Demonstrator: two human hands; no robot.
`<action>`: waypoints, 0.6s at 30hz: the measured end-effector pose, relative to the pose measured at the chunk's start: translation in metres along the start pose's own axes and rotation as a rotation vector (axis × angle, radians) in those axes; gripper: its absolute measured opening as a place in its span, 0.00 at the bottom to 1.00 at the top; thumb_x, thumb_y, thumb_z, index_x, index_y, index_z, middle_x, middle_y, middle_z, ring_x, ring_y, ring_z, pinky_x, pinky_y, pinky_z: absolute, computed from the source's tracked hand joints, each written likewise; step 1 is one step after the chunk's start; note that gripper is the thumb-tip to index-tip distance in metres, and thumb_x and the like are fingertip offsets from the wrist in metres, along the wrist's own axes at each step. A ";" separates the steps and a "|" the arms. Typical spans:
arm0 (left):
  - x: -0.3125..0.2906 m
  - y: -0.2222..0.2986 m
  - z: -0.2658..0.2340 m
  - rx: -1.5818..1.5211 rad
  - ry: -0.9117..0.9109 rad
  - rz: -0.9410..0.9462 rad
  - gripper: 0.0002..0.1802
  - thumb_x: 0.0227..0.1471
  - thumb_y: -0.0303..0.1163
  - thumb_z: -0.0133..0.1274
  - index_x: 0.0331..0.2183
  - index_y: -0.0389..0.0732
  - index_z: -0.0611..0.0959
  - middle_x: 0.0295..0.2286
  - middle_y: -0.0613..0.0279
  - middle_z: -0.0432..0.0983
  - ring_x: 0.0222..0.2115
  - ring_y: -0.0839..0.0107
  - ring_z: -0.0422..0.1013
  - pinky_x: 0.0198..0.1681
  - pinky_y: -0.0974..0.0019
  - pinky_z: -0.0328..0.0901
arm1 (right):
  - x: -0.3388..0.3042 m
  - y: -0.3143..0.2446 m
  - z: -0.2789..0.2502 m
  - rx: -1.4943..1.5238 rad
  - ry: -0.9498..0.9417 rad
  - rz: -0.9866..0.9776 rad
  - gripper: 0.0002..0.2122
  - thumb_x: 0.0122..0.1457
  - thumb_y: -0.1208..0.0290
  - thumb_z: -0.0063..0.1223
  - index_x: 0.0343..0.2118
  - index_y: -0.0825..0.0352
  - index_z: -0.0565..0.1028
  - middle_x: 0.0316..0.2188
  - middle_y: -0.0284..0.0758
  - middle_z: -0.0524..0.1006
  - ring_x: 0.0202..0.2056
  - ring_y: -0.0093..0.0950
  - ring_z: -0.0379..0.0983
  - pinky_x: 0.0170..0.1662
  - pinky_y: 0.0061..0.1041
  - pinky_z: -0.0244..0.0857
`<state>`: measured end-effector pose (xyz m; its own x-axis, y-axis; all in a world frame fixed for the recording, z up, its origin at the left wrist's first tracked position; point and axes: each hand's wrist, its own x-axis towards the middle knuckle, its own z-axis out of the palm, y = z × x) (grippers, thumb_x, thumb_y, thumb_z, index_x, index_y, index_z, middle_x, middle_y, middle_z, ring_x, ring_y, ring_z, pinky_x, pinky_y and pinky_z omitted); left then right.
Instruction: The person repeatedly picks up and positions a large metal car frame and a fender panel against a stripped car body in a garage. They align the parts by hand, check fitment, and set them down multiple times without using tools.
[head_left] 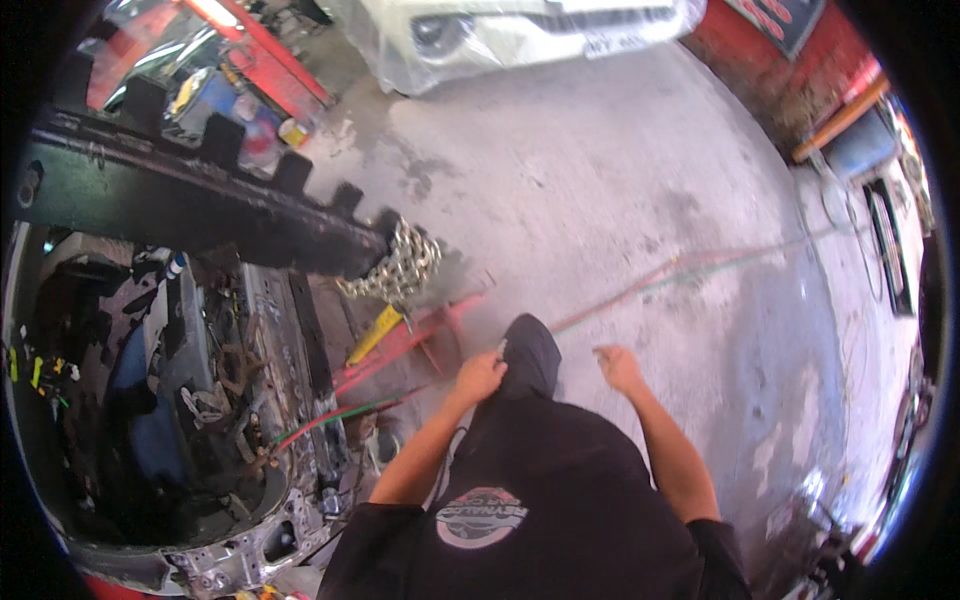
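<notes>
My left hand [481, 377] is curled into a loose fist against my black trouser leg [530, 350] and holds nothing. My right hand [618, 367] hangs free over the concrete floor [600, 170], blurred, fingers loosely bent, with nothing in it. A red and a green hose [650, 283] run across the floor just beyond both hands. A pile of steel chain [398, 266] hangs at the end of a black notched beam [200, 205], ahead and left of my left hand. A yellow-handled tool [375, 335] lies under the chain.
A stripped car body [215, 400] full of wires and parts fills the left side. A white car under clear plastic [500, 35] stands at the far end. A red wall [770, 60] and a panel [890, 250] line the right edge.
</notes>
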<state>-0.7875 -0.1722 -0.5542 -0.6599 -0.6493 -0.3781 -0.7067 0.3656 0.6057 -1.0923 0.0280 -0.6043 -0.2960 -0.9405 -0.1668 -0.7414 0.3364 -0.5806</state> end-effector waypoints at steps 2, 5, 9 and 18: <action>0.043 0.016 -0.007 -0.011 0.013 0.038 0.17 0.57 0.41 0.53 0.42 0.39 0.83 0.40 0.45 0.81 0.43 0.45 0.76 0.48 0.48 0.69 | 0.020 0.029 0.017 -0.005 -0.096 -0.004 0.15 0.59 0.69 0.50 0.47 0.62 0.81 0.39 0.50 0.81 0.43 0.49 0.76 0.49 0.46 0.69; 0.134 0.018 -0.004 -0.081 -0.212 0.045 0.16 0.55 0.43 0.52 0.36 0.39 0.82 0.36 0.44 0.80 0.40 0.44 0.76 0.45 0.46 0.68 | 0.070 0.064 0.023 -0.031 -0.037 -0.119 0.15 0.61 0.68 0.48 0.48 0.62 0.81 0.32 0.47 0.82 0.34 0.46 0.80 0.41 0.44 0.74; 0.244 0.014 -0.020 0.019 -0.209 0.283 0.16 0.53 0.41 0.55 0.36 0.37 0.84 0.35 0.44 0.81 0.40 0.44 0.76 0.46 0.48 0.69 | 0.200 0.088 -0.031 0.098 -0.178 0.102 0.17 0.56 0.71 0.45 0.45 0.63 0.83 0.33 0.47 0.83 0.33 0.42 0.81 0.44 0.36 0.75; 0.392 0.035 -0.184 -0.336 0.231 0.092 0.17 0.57 0.39 0.53 0.40 0.36 0.85 0.37 0.44 0.82 0.40 0.46 0.77 0.46 0.51 0.70 | 0.463 0.149 -0.116 -0.093 -0.003 0.005 0.17 0.53 0.72 0.45 0.40 0.59 0.85 0.30 0.46 0.83 0.36 0.47 0.81 0.43 0.38 0.76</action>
<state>-1.0240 -0.5370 -0.5526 -0.6147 -0.7706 -0.1679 -0.4999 0.2160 0.8387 -1.4097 -0.3515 -0.6761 -0.2980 -0.9389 -0.1721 -0.7926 0.3438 -0.5036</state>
